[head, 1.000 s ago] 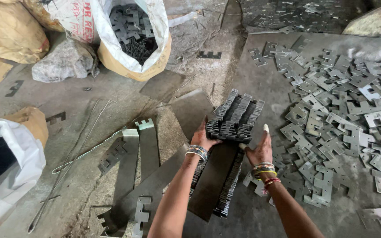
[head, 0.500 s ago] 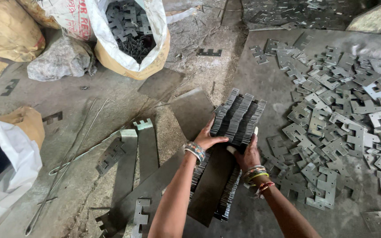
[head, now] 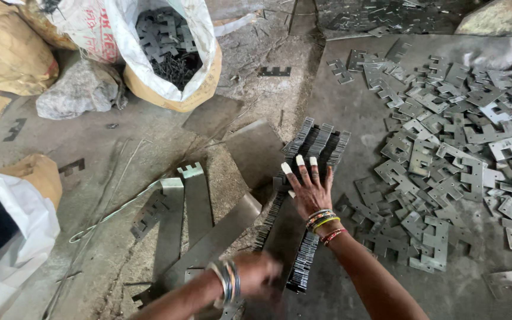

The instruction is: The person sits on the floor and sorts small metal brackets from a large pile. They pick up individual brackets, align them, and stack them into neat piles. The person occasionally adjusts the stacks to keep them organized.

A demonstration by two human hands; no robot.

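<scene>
Where the concrete floor point(head: 120, 154) meets a grey metal sheet point(head: 339, 106), a packed stack of notched steel plates point(head: 318, 145) stands on edge, just beside the sheet's near border. Right hand point(head: 310, 188): laid flat on the stack's near end, fingers spread and pressing, clasping nothing; coloured bangles point(head: 322, 220) at the wrist. Left hand point(head: 259, 274): low in the view, blurred, curled near the lower end of two thin rows of plates point(head: 303, 261) that run down from the stack; whether it holds anything cannot be told. Silver bangles point(head: 227, 281) on that wrist. Loose stamped plates point(head: 445, 154): scattered in a wide spread on the sheet, to the right of the stack, many overlapping. Long flat metal strips point(head: 197, 207): lying on the floor left of the hands. Open white sack point(head: 161, 53): upper left, filled with dark notched plates. Brown sacks point(head: 4, 50): far left. Second white sack point(head: 7, 237): lower left corner.
</scene>
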